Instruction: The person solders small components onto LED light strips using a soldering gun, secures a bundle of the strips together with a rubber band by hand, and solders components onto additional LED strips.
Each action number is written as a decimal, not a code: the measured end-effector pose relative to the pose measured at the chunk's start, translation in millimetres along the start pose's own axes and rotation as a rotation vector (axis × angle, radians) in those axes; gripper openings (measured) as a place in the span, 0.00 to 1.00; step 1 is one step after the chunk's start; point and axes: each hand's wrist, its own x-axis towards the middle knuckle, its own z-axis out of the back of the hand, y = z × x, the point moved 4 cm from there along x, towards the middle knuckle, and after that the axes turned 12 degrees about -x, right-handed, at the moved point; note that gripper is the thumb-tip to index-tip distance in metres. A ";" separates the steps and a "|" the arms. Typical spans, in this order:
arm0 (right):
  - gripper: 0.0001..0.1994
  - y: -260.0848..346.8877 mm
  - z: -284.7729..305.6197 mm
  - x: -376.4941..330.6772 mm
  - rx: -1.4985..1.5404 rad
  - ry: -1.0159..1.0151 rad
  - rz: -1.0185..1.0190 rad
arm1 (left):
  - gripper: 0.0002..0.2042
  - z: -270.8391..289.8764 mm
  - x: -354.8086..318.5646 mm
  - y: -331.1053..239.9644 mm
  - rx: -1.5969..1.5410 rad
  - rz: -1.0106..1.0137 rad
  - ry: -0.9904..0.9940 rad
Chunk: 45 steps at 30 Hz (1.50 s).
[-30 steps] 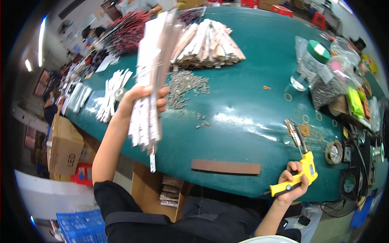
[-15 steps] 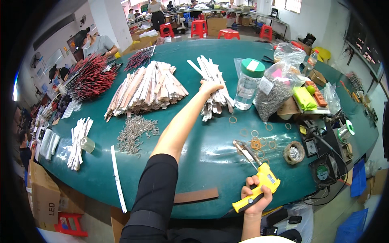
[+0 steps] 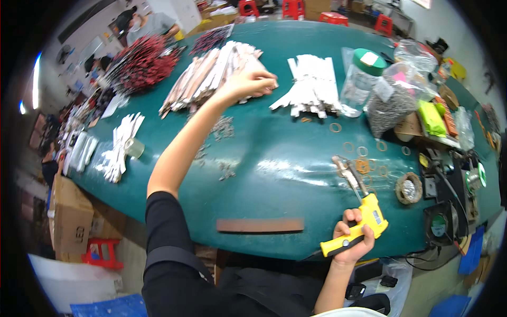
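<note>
My left hand (image 3: 248, 85) is stretched over the right edge of a big pile of pale flat strips (image 3: 211, 74). Its fingers are loosely bent and partly apart, with nothing clearly seen in them. A smaller stack of white strips (image 3: 312, 84) lies to its right. My right hand (image 3: 353, 240) is wrapped round the handle of a yellow soldering gun (image 3: 372, 216), whose metal tip points up and left over a cluster of tan rubber bands (image 3: 362, 166). Small metal screws (image 3: 223, 128) lie scattered below the big pile, partly hidden by my left forearm.
A brown bar (image 3: 260, 225) lies near the front edge. On the right stand a green-lidded jar (image 3: 364, 74), a bag of screws (image 3: 390, 108), a round tin (image 3: 409, 188) and a small fan (image 3: 441, 221). Red-and-black bundled wires (image 3: 142, 63) lie far left, with a person behind them.
My left hand has left the smaller strip stack and moved left to the big pile. The view has shifted. My right hand still grips the soldering gun.
</note>
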 end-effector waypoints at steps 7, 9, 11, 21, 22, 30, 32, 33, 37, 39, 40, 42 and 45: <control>0.19 0.7 4.0 -0.1 0.040 0.022 -0.025 | 0.23 135.3 -287.8 54.7 1.035 0.512 -0.580; 0.25 0.7 4.8 0.4 0.009 0.001 0.001 | 0.31 116.2 -344.8 78.8 0.914 0.684 -0.517; 0.25 0.0 3.1 0.6 0.017 0.020 0.001 | 0.32 87.6 -367.7 98.4 0.804 0.736 -0.449; 0.19 -0.3 -0.3 0.1 0.014 0.003 -0.008 | 0.11 59.8 -353.3 76.0 -0.103 0.455 -0.729; 0.20 -1.5 -1.3 0.4 0.027 0.023 -0.006 | 0.10 59.6 -338.0 63.9 -0.245 0.363 -0.725; 0.15 0.4 -2.5 -2.0 -0.004 0.034 0.053 | 0.12 -38.1 -88.4 12.6 -0.379 -0.031 -0.126; 0.16 -0.2 -2.4 -1.9 -0.012 0.026 0.040 | 0.13 -58.4 -19.2 5.2 -0.436 -0.025 -0.057; 0.17 -0.2 -2.9 -1.8 -0.022 0.040 0.044 | 0.14 -63.7 12.3 0.5 -0.405 -0.084 -0.081; 0.17 -0.8 -2.7 -1.9 -0.033 0.053 0.041 | 0.20 -46.6 95.3 -1.9 0.220 -0.244 -0.411; 0.17 -1.0 -0.4 -1.8 -0.021 0.022 0.033 | 0.23 -28.3 100.2 9.8 0.595 -0.357 -0.648; 0.17 -0.7 0.0 -1.8 -0.028 0.026 0.035 | 0.25 -19.8 97.5 11.8 0.977 -0.415 -0.841; 0.18 -0.7 1.2 -1.7 -0.043 0.023 0.030 | 0.37 6.2 103.6 31.7 0.990 -0.090 -0.801; 0.18 -0.9 2.1 -1.8 -0.039 0.026 0.021 | 0.50 33.7 98.0 44.0 0.991 0.163 -0.806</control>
